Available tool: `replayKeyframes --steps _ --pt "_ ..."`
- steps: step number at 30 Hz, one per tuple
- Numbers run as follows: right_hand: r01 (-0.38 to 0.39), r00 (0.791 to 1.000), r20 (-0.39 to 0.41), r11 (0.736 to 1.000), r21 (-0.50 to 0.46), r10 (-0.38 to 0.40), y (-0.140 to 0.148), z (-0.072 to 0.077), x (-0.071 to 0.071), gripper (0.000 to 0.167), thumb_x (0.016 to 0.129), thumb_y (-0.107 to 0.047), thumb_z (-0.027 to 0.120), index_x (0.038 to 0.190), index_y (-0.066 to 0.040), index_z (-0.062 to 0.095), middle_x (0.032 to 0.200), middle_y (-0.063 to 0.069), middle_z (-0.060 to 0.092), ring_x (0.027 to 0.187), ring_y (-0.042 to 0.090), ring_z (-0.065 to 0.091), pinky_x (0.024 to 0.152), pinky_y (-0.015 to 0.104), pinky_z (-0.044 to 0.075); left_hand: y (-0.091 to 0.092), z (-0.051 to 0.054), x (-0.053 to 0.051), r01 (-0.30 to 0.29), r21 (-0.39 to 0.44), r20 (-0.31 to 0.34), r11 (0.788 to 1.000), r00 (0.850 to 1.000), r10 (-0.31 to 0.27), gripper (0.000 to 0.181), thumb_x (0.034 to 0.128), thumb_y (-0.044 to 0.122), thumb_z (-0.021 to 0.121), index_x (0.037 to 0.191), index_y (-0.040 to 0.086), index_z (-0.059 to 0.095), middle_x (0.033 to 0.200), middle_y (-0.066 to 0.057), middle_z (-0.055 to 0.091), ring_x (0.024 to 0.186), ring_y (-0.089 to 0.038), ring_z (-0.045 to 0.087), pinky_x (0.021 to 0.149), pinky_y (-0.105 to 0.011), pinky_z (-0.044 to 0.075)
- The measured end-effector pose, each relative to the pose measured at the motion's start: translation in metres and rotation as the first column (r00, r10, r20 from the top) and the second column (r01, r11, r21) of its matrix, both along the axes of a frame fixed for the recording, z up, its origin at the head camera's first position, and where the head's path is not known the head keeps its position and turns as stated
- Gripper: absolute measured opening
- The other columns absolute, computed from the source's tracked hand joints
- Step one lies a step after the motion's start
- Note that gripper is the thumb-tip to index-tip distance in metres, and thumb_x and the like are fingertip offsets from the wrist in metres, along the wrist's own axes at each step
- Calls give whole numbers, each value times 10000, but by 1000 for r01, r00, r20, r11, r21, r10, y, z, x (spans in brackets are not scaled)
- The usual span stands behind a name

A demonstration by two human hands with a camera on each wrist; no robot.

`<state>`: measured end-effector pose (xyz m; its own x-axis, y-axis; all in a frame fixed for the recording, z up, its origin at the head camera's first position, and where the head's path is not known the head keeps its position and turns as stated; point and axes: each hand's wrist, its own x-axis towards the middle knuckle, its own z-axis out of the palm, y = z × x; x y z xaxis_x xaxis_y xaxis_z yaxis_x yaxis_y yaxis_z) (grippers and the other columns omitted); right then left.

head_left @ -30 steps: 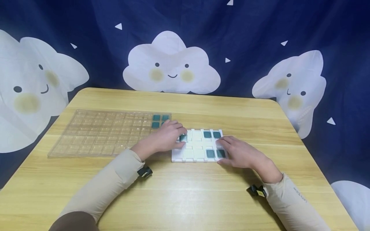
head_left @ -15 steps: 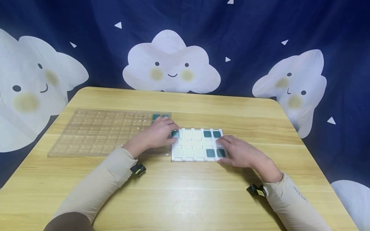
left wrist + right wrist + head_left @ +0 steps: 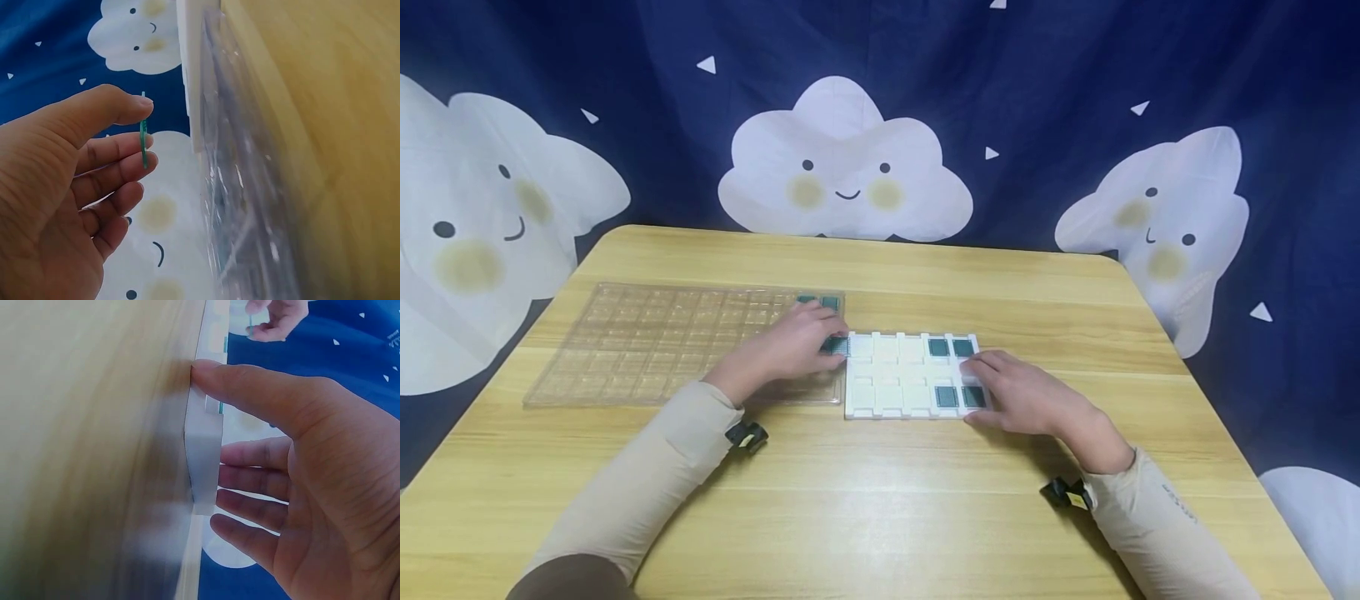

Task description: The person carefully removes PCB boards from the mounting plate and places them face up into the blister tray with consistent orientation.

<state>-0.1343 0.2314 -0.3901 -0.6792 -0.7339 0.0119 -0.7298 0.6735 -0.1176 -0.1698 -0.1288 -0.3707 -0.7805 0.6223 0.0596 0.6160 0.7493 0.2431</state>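
My left hand [image 3: 786,342] pinches a thin green chip [image 3: 144,145] between thumb and fingers, above the right end of the clear plastic tray [image 3: 647,342]. In the left wrist view the chip is seen edge-on. A white pocketed tray [image 3: 887,371] lies just right of the clear one. Two green chips sit in its far row, such as this chip [image 3: 938,348], and two in its near row, such as this chip [image 3: 946,397]. My right hand [image 3: 1026,396] holds the white tray's right end, its thumb [image 3: 209,374] at the near edge.
More green chips [image 3: 830,302] lie in the far right pockets of the clear tray, partly hidden by my left hand. Both trays lie on a wooden table [image 3: 880,500]. A dark blue curtain [image 3: 1037,67] with cloud prints hangs behind it.
My left hand has moved left with the pinched chip, from over the white tray to above the clear tray's right end. My right hand has stayed on the white tray.
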Motion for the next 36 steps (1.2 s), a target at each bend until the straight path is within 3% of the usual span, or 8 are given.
replayKeyframes --steps 9,25,36 --pt "2 1000 5 1000 0 -2 0 2 0 713 831 -455 734 1330 12 534 1307 165 550 1220 334 507 1036 468 422 -13 -3 0 -15 5 18 1000 1000 15 386 838 269 745 1160 67 678 1192 -102 656 1131 -325 549 1100 -601 249" --pt "-17 1000 -7 1000 -10 17 0 1 1 707 829 -449 735 1321 21 540 1297 170 555 1213 333 511 1040 463 418 -35 -13 -9 -79 -34 29 996 996 80 422 861 276 717 1205 42 651 1276 -169 605 1264 -418 469 1104 -641 205" --pt "-14 1000 -2 1000 -10 14 0 0 0 716 827 -452 736 1325 22 535 1304 173 550 1219 336 507 1044 468 413 -44 -14 -13 -139 -61 84 988 986 144 435 863 292 721 1233 74 648 1369 -209 533 1341 -457 365 1107 -650 173"
